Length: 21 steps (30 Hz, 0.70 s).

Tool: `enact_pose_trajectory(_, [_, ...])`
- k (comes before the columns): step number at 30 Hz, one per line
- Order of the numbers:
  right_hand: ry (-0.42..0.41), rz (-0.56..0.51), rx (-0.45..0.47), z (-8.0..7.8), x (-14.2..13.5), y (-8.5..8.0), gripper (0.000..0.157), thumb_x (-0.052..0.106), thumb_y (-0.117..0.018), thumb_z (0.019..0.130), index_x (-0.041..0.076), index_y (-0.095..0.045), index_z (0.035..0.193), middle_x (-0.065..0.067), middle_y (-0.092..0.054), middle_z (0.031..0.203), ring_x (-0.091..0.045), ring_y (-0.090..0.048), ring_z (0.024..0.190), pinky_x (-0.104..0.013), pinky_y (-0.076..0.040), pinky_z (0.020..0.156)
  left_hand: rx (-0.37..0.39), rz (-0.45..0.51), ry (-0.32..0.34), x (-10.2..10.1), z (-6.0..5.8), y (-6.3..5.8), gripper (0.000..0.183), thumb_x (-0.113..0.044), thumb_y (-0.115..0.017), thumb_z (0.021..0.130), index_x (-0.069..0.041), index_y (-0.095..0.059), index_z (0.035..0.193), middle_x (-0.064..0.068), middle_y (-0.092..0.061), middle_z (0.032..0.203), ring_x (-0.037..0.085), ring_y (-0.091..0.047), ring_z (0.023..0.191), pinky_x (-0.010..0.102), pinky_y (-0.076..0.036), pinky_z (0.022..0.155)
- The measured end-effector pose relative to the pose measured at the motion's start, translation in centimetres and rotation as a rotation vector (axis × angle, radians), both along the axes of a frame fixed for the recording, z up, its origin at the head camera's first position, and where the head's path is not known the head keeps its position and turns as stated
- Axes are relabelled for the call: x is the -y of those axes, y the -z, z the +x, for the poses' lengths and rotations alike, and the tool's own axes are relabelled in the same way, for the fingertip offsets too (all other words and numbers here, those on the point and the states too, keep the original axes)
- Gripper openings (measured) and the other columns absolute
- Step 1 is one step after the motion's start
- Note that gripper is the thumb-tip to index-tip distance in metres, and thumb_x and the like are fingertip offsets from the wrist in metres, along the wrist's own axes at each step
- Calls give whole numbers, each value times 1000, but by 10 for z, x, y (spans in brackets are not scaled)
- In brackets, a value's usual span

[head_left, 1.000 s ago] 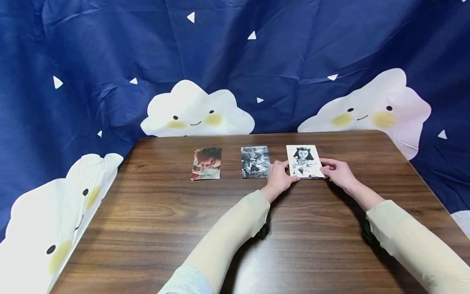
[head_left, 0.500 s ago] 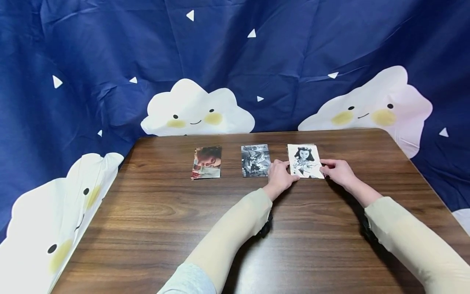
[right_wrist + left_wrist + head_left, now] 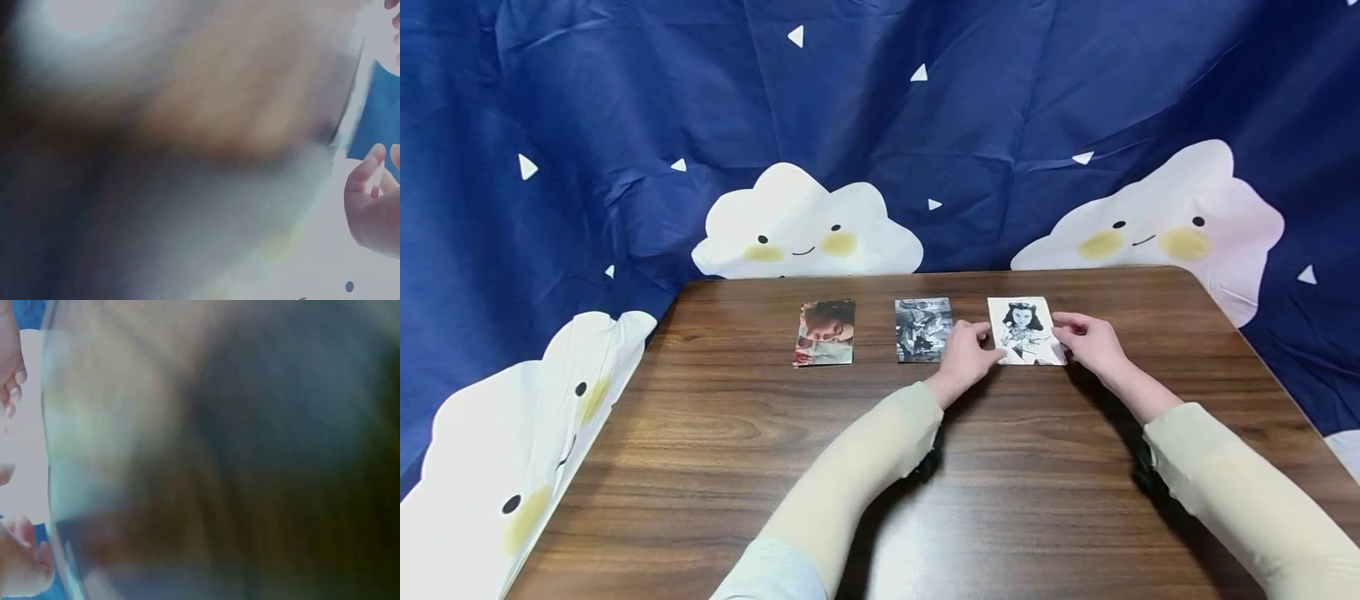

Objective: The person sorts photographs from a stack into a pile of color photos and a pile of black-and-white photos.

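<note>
A white photo card [image 3: 1021, 333] with a black-and-white picture of a dark-haired figure lies face up at the back right of the table, on top of a small stack. My left hand [image 3: 962, 357] is at its left side, thumb at the lower left corner and fingers beside the edge. Along the opposite edge, the thumb of my right hand [image 3: 1093, 343] touches the card while its fingers stand apart. A grey photo card [image 3: 919, 329] lies left of this stack, its lower right corner partly behind my left hand. Both wrist views are mostly blurred, with pieces of hands at their borders.
Farther left sits a small pile of photo cards, a colour photo [image 3: 827, 333] uppermost and its edges slightly uneven. All rest on a brown wooden table [image 3: 737, 467]. Behind it hangs a blue curtain [image 3: 850, 92] printed with white clouds.
The top white card, which sat a little askew over the card under it half a second ago, now lines up with it. My fingers have loosened slightly from both its sides.
</note>
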State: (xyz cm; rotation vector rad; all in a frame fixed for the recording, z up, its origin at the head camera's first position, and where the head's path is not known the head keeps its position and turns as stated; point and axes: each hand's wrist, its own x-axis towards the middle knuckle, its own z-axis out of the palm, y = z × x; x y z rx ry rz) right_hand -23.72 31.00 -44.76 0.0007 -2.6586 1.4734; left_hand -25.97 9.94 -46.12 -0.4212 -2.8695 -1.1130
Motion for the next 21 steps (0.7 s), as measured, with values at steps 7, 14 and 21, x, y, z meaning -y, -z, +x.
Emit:
enact_pose_trajectory(7, [-87,-109,-13,-5,33,-20,40,2,-58,95,-18,-49,128,-27,-65,98,2,-62,70,-22,-52,60,-46,194,107,52,-8,-19,45,-18,-79,82,-5,-66,123,10,-67,102,16,-60,86,18,-44,76])
enact_pose_trajectory(14, [-178,-146,54,-12,72,-20,45,1,-57,96,-17,-43,135,-36,-56,119,2,-61,80,-22,-52,64,-87,200,71,117,-15,-9,39,-13,-78,83,-2,-67,119,15,-66,100,25,-62,86,27,-47,76])
enact_pose_trajectory(21, [-229,-105,114,-21,106,-3,52,3,-59,95,-13,-38,140,-33,-51,130,-23,-62,101,-27,-53,68,-22,274,-56,145,-16,8,41,-9,-78,81,-1,-65,119,13,-65,107,22,-61,88,28,-47,80])
